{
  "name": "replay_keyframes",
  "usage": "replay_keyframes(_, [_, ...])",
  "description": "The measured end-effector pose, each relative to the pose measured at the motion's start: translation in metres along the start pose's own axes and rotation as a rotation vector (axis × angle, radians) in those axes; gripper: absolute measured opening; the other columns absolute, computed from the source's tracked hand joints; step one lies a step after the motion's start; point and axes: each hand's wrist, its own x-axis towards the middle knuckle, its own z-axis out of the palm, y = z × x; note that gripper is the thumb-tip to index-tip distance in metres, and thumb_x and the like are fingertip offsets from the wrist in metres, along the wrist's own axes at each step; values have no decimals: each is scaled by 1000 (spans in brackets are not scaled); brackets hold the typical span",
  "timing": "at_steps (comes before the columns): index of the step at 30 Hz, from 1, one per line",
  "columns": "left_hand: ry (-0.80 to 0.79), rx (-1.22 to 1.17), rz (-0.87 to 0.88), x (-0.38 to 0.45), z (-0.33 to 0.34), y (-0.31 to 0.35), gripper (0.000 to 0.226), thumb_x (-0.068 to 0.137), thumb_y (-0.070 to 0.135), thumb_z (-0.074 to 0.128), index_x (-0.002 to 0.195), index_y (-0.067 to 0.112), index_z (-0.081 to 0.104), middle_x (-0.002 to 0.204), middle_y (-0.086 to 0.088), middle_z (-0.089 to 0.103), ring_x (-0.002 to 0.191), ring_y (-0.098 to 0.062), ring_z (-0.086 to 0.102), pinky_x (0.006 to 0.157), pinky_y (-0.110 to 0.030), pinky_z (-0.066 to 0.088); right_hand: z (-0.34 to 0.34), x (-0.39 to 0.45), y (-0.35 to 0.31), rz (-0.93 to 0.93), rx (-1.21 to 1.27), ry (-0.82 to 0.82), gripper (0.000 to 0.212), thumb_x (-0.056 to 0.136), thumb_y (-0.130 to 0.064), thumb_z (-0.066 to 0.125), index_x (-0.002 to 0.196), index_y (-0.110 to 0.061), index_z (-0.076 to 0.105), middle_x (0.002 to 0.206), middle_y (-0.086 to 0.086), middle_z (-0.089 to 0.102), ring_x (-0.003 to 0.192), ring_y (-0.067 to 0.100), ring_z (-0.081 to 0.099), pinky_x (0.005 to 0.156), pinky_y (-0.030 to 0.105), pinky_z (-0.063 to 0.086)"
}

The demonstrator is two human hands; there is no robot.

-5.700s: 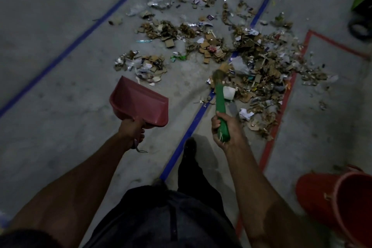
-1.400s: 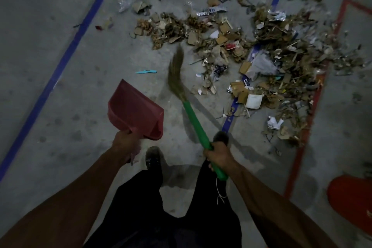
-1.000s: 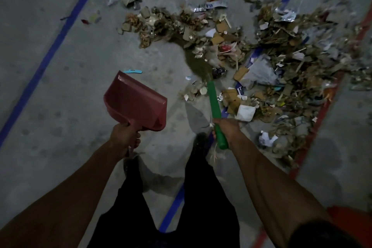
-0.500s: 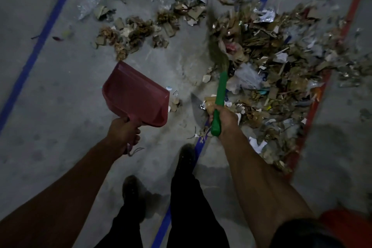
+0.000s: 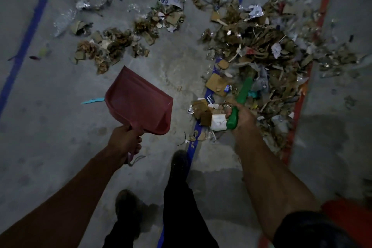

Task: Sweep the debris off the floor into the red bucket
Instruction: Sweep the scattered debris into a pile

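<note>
- Head view, what changed: half a second ago the broom's [image 5: 242, 94] bristles stood up near the top of the big pile. Now the brush end has swung down and right, and it is buried in the debris [image 5: 261, 50], so the bristles are hard to see.
- Head view, what changed: the bare patch of floor [image 5: 177, 62] between the 2 heaps looks wider than it did 1 second ago. The scraps by the blue line [image 5: 209, 94] are packed closer to the big pile.
- What that means: I think the person is still gathering the mess into 1 heap. Nothing is in the dustpan [image 5: 138, 100] yet, and nothing has gone into the red bucket [image 5: 346, 213].
- Where the task's things are: most debris lies on the right, between the blue line and the red line [image 5: 302, 94]. A smaller heap [image 5: 108, 46] sits up and to the left, well apart. Only an edge of the red bucket shows, at the bottom right corner behind the right arm.
- The hands: the right hand [image 5: 239, 115] is curled tight round the green broom handle, arm stretched forward over the pile's near edge.
- The hands: the left hand [image 5: 124, 139] grips the dustpan's handle. The pan is tilted, and I cannot tell if it touches the floor.
</note>
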Motion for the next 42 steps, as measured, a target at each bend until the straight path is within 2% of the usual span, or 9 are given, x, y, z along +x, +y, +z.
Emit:
replay_keyframes(4, [0,13,19,-1,5,-3,2,92,2,56,92,0,57,68,-13,45,49,-19,37,34,-15,30,-19,5,-15,-47,-27,68,27,94,-11,55,72,-15,41,62,5,41,46,16,41,43,23,37])
replay_keyframes(11, [-32,40,61,-9,-1,-14,5,92,5,58,88,2,57,66,-13,47,48,-19,39,35,-16,32,-35,-33,-20,-95,-78,99,30,98,-11,49,69,-10,41,46,4,44,36,14,41,34,16,31])
replay_keyframes(13, [-53,41,78,-15,-8,-20,5,92,5,58,94,0,58,66,-13,47,47,-19,39,35,-20,32,-40,-55,-8,-146,-166,102,28,97,-7,48,70,-8,44,38,4,44,26,12,41,31,13,29])
replay_keyframes(18, [-83,41,102,-38,-38,-43,4,91,3,58,94,0,57,66,-13,47,49,-19,39,36,-17,31,-57,-109,29,-224,-371,125,7,92,-1,54,97,1,50,60,15,48,32,19,45,32,20,35])
replay_keyframes(26, [-142,71,173,-84,-114,-106,7,86,3,62,83,1,57,66,-13,47,46,-17,37,35,-17,29,-102,-207,105,-339,-645,109,17,85,-3,66,98,0,55,85,23,59,60,28,55,54,36,46])
replay_keyframes(28, [-166,72,188,-93,-138,-126,5,84,1,63,85,0,58,65,-12,46,45,-16,36,35,-16,28,-118,-235,135,-369,-689,136,11,84,-4,66,88,2,58,77,21,60,57,27,58,54,35,47])
replay_keyframes(31, [-196,66,205,-107,-174,-155,9,81,0,66,76,-2,59,62,-12,46,39,-15,36,34,-15,28,-138,-276,182,-346,-682,138,12,85,-3,65,77,1,56,59,17,58,40,23,54,43,30,45])
replay_keyframes(35, [-187,19,234,-128,-215,-188,21,84,0,63,65,-2,55,54,-11,47,35,-14,36,35,-14,29,-148,-334,230,-352,-621,151,11,83,1,66,84,5,55,59,18,57,40,23,52,39,27,43])
replay_keyframes(42, [-198,-80,254,-162,-268,-240,18,78,-1,66,63,-1,57,54,-9,44,34,-14,35,37,-17,30,-162,-406,296,-128,-241,-182,7,97,-8,49,91,-4,50,64,9,42,33,11,41,31,16,35])
